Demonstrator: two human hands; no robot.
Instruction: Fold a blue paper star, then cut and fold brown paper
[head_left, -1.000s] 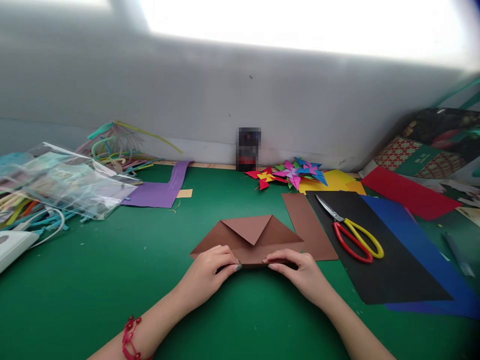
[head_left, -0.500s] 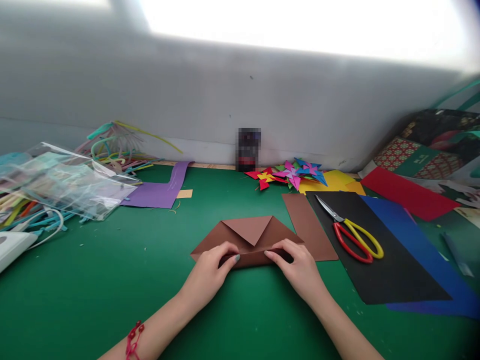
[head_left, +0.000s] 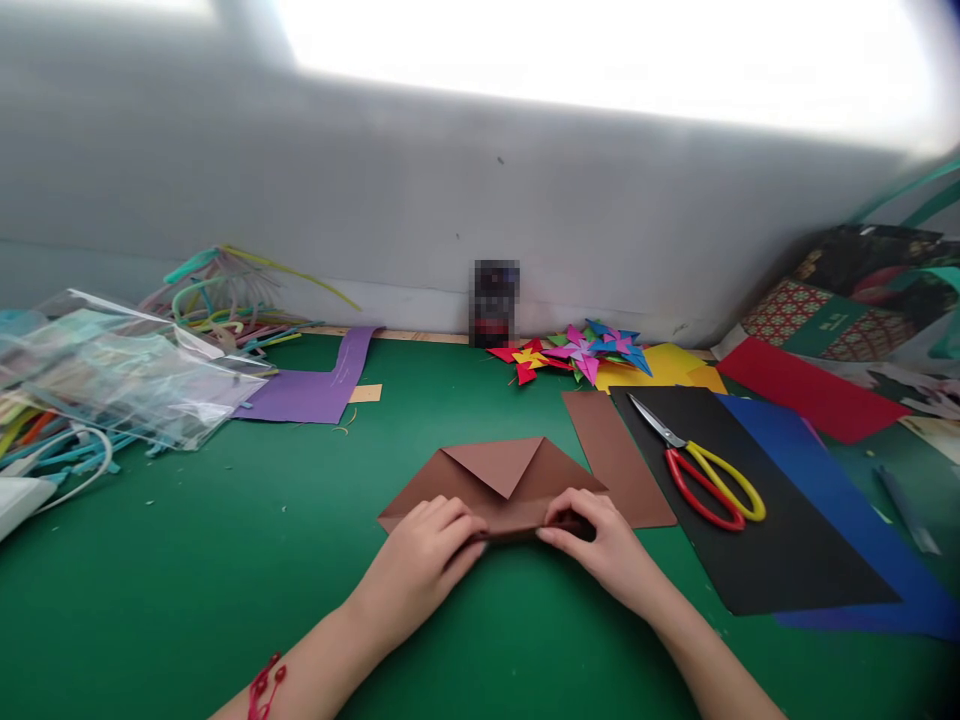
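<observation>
A brown sheet of paper [head_left: 495,465] lies on the green tabletop in front of me, with a triangular flap folded down from its far edge. My left hand [head_left: 435,545] pinches its near edge left of the middle, thumb below and fingers on top. At the right part of the same edge, my right hand [head_left: 592,530] pinches the paper between thumb and curled fingers. The near edge is bent up along a fold, and both hands cover parts of it. A flat brown paper strip [head_left: 622,465] lies just beyond my right hand.
Scissors [head_left: 697,455] with red and yellow handles rest on black paper [head_left: 780,540], over blue paper [head_left: 922,595]. Folded paper stars [head_left: 577,350] sit at the back near a pixelated dark object [head_left: 494,304]. Purple paper [head_left: 300,395], plastic bags [head_left: 150,370] and pipe cleaners [head_left: 225,300] lie left.
Both hands have shifted slightly toward me along the near edge. My left fingers now lie flatter over the fold, and its raised edge sits lower. The view has moved a little.
</observation>
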